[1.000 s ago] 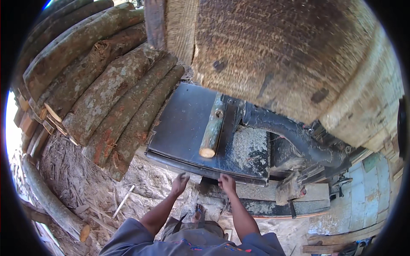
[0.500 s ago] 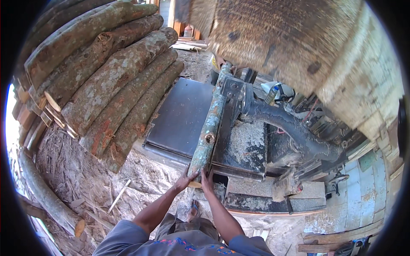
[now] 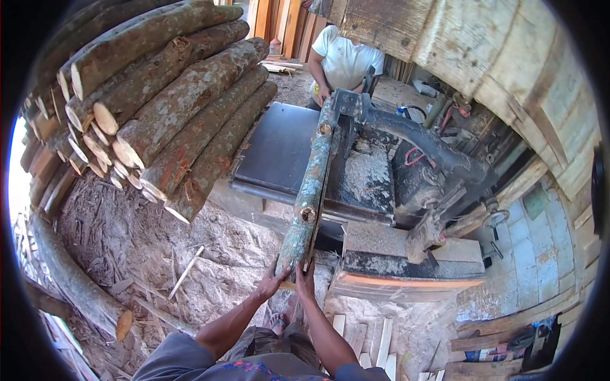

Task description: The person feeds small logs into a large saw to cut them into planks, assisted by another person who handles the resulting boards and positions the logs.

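Observation:
A bark-covered log (image 3: 315, 174), mottled grey-green with a knot near its middle, lies lengthwise over a dark metal saw table (image 3: 270, 152). Its near end juts past the table's front edge. My left hand (image 3: 272, 279) grips that end from the left, and my right hand (image 3: 305, 278) clasps it from the right. A straight cut-looking edge runs down the log's right side. At the far end, a person in a white shirt (image 3: 348, 60) has a hand (image 3: 323, 95) by the log, beside the machine's guide head (image 3: 348, 105). The blade itself cannot be made out.
Stacked logs (image 3: 197, 95) crowd the left of the table. A curved machine arm (image 3: 413, 136) reaches in from the right, near sawdust (image 3: 368, 174). Wooden boards (image 3: 495, 51) hang over the upper right. Offcuts (image 3: 375, 343) and a loose stick (image 3: 186, 272) lie on the ground.
The log has come toward me with both hands on it, its near end now farther past the table edge. My view has shifted, and the co-worker has come into sight.

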Available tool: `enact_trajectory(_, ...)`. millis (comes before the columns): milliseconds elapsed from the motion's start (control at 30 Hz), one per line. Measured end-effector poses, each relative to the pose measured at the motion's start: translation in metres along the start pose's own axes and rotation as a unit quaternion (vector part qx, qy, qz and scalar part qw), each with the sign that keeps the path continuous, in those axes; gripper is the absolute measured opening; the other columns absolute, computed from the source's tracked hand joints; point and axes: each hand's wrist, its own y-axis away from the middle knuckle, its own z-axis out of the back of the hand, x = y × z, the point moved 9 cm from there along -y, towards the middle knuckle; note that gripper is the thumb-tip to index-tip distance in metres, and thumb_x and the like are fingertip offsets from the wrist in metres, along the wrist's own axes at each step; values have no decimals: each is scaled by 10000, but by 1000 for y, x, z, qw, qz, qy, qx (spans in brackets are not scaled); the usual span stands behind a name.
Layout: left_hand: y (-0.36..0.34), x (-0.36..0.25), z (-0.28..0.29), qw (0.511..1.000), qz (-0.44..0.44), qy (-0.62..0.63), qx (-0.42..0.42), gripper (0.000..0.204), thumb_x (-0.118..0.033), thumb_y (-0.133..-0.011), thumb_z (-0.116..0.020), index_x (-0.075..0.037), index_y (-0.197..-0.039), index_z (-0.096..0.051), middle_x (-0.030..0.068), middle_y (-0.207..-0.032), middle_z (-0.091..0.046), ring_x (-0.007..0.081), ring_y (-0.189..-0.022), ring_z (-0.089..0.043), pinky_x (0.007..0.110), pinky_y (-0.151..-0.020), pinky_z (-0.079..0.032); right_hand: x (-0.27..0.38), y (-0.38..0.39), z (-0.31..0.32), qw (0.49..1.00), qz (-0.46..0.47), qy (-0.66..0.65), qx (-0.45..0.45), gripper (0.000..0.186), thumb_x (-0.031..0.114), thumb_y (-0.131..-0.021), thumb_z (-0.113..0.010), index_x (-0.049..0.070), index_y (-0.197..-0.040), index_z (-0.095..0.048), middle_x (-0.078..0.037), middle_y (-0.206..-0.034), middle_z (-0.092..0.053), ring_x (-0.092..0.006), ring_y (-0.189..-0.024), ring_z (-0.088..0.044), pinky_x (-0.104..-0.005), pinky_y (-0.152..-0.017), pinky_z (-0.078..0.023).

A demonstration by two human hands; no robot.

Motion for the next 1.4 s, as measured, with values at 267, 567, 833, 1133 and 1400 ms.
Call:
enact_trajectory(267, 138, 30, 11, 999, 36, -9, -8, 807, -385, -862, -599, 23, -1431, -198, 232, -1362, -396, 277, -1254, -398, 343, -1045, -309, -51, 123, -7, 995, 63, 62, -51, 817, 487, -904, -493, 47, -1454, -79, -257, -1403, -333, -363, -1253, -417, -376, -1013, -361)
enact_trajectory(567, 290, 41, 0, 1000, 12, -2, 19, 794, -321, -893, -586, -44, -1466, -111, 193, -1330, -442, 228, -1202, -447, 309, -992, -369, -86, 280, -3, 985, 57, 134, -89, 791, 544, -888, -472, 42, -1439, -209, -218, -1419, -346, -371, -1241, -430, -394, -1015, -356)
enact_trajectory(833, 412, 74, 6, 987, 101, 123, 29, 925, -248, -809, -683, -33, -1459, -61, 215, -1312, -422, 275, -1135, -502, 353, -924, -455, -151, 370, -20, 993, 120, -7, -14, 710, 484, -898, -521, 66, -1416, -273, -198, -1235, -518, -290, -1117, -534, -310, -922, -433)
enact_trajectory(1133, 375, 73, -18, 989, 108, 97, 27, 990, -143, -672, -746, 1, -1433, -130, 168, -1302, -416, 244, -1151, -477, 355, -937, -443, -278, 419, 141, 964, -199, -82, -154, 373, 317, -939, -482, 17, -1154, -533, -94, -866, -678, -127, -535, -568, -239, -484, -450)
enact_trajectory(1400, 101, 4, -12, 983, 111, 140, -44, 910, -112, -684, -728, -17, -1426, -209, 156, -1151, -543, 242, -997, -572, 340, -800, -512, -336, 482, 205, 912, -318, -182, -184, 341, 284, -841, -655, 29, -1064, -613, -98, -840, -661, -199, -648, -635, -353, -562, -513)
